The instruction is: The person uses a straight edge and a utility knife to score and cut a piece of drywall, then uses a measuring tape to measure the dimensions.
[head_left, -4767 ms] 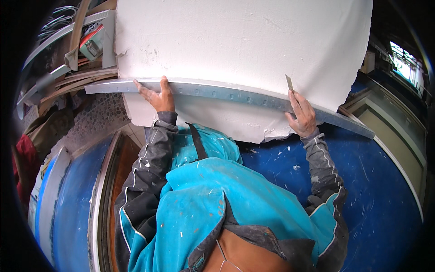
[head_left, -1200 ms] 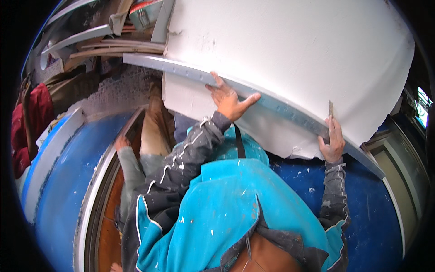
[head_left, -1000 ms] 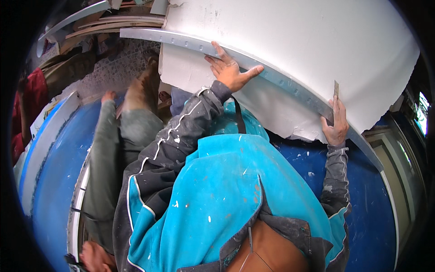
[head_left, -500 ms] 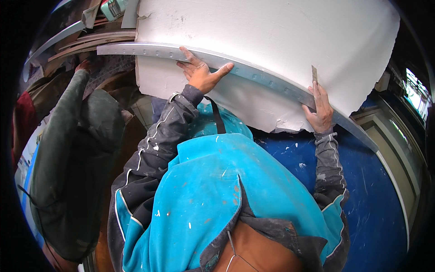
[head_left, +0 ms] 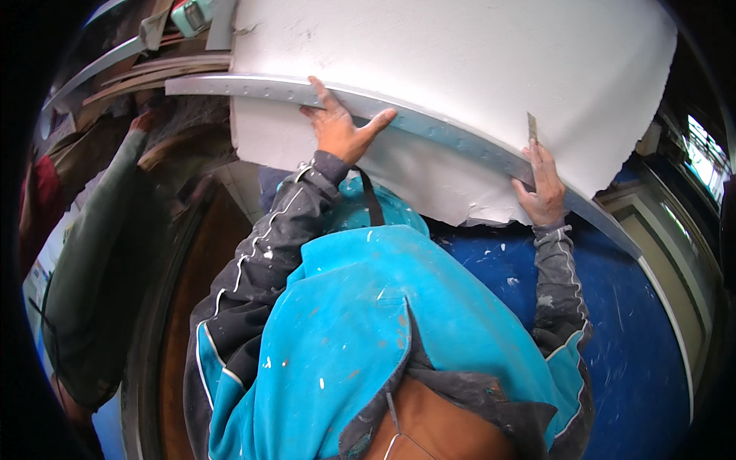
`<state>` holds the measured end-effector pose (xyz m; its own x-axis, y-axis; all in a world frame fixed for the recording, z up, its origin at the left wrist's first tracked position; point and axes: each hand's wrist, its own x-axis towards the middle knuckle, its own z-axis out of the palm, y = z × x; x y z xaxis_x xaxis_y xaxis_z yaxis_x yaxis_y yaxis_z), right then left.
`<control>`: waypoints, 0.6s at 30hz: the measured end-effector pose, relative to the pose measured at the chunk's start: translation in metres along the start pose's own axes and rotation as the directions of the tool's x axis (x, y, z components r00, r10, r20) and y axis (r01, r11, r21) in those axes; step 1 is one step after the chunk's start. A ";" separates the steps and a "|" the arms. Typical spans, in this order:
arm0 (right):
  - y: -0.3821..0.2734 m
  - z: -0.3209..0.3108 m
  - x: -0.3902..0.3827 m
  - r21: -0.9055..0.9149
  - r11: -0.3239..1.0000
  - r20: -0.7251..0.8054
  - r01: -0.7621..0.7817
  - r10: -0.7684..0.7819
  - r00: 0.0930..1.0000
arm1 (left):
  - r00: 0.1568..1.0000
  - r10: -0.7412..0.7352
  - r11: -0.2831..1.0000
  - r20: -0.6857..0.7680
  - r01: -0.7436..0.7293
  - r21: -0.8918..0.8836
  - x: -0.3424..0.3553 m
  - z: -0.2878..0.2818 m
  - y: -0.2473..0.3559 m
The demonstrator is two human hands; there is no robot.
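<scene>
A long metal straightedge (head_left: 456, 139) lies slanting across a large white board (head_left: 429, 46) with ragged edges. My left hand (head_left: 341, 123) rests on the straightedge left of its middle, fingers and thumb spread, some fingertips over its top edge. My right hand (head_left: 544, 184) is on the straightedge farther right and holds a thin flat blade (head_left: 532, 124) upright along its straightened fingers, the tip reaching onto the board above. Below the board are my paint-spattered turquoise jacket and sleeves.
A co-worker in a dark olive top (head_left: 100, 307) bends at the left, near another person in red (head_left: 42, 195). Stacked wooden strips (head_left: 169, 67) lie at the upper left. A scratched blue surface (head_left: 629, 322) is under me at the right, beside framed panels (head_left: 652, 238).
Since the first frame my left hand has shifted right along the straightedge, which now slants more. The olive-topped co-worker has come in at the left and moved outward in the last second.
</scene>
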<state>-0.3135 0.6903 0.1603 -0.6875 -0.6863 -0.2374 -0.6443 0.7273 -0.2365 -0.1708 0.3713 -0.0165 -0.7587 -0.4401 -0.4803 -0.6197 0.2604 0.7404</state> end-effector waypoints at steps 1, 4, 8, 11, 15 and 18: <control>-0.001 -0.001 0.001 0.003 1.000 0.007 0.005 -0.005 1.000 | 0.996 0.064 0.998 -0.057 -0.066 -0.025 0.002 0.003 -0.007; 0.004 0.004 0.000 0.016 0.999 0.006 0.036 -0.036 0.999 | 0.990 0.109 0.992 -0.092 -0.115 -0.055 0.001 0.006 -0.015; 0.007 0.010 -0.004 -0.029 0.999 -0.018 0.044 -0.045 0.999 | 1.000 0.020 0.999 0.009 -0.020 -0.041 -0.001 -0.004 -0.005; 0.006 0.009 -0.004 -0.080 0.994 -0.010 0.071 -0.072 0.997 | 0.996 0.085 0.995 -0.028 -0.086 -0.055 0.000 -0.003 -0.005; 0.003 0.010 -0.004 -0.038 0.999 -0.036 0.025 -0.027 0.999 | 0.999 0.042 0.999 0.006 -0.041 -0.030 0.001 -0.004 -0.009; 0.006 0.010 -0.005 -0.040 0.999 -0.043 0.015 -0.017 0.999 | 0.999 0.052 0.999 0.012 -0.052 -0.013 0.004 -0.001 -0.010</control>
<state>-0.3103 0.6976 0.1504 -0.6905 -0.6972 -0.1928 -0.6673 0.7168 -0.2023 -0.1676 0.3659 -0.0248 -0.7925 -0.4153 -0.4466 -0.5767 0.2721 0.7703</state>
